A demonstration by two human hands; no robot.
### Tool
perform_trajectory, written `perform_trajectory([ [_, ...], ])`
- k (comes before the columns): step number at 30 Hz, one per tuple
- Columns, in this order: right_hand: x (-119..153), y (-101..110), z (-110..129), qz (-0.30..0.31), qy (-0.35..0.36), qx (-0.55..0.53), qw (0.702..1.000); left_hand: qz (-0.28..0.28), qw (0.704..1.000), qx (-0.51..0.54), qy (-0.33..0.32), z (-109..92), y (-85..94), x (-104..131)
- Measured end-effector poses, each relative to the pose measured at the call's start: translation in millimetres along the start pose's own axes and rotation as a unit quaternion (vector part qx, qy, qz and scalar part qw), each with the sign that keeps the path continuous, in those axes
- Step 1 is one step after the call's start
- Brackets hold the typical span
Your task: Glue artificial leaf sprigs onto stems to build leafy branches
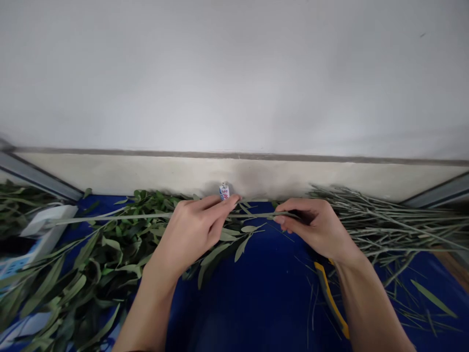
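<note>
A long thin green stem [110, 218] runs level from the far left across to my right hand. My left hand [198, 227] is closed around the middle of it, fingers pointing right. With thumb and fingertips, my right hand [318, 222] pinches the stem's right end; the inside of this grip is partly hidden. Just beyond my left fingers is a small white tube with red and blue print [224, 190]. Leafy green sprigs [102, 269] are heaped below and left of my left hand. Bare cut stems [395, 220] lie in a pile beyond my right hand.
A tool with a yellow and black handle [331, 300] lies beside my right forearm on the blue surface [249, 298]. Loose trimmings and a leaf [434, 298] are scattered at the right. A white power strip [51, 225] stands left, and a pale wall [234, 88] rises behind.
</note>
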State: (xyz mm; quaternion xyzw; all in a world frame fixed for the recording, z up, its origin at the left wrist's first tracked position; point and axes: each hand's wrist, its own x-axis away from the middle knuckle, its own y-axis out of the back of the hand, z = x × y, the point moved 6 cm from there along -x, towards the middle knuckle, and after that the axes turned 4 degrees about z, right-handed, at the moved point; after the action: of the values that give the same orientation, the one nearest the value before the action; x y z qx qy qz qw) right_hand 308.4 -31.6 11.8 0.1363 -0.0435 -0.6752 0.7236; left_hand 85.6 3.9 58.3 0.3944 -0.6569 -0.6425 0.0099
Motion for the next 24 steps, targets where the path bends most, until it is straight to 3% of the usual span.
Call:
perform_trajectory([
  [7, 0.4, -0.5, 0.0, -0.006, 0.008, 0.001, 1.0, -0.006, 0.999, 0.032, 0.002, 0.3, 5.3, -1.3],
  [14, -0.7, -6.1, -2.1, 0.008, -0.026, -0.01, 1.0, -0.004, 1.0, 0.016, 0.008, 4.1, 9.7, 2.8],
  [24, 1.1, -4.8, 6.8, 0.007, -0.005, 0.062, 0.998, 0.008, 1.0, 0.0, 0.002, -1.0, 6.2, 0.5],
])
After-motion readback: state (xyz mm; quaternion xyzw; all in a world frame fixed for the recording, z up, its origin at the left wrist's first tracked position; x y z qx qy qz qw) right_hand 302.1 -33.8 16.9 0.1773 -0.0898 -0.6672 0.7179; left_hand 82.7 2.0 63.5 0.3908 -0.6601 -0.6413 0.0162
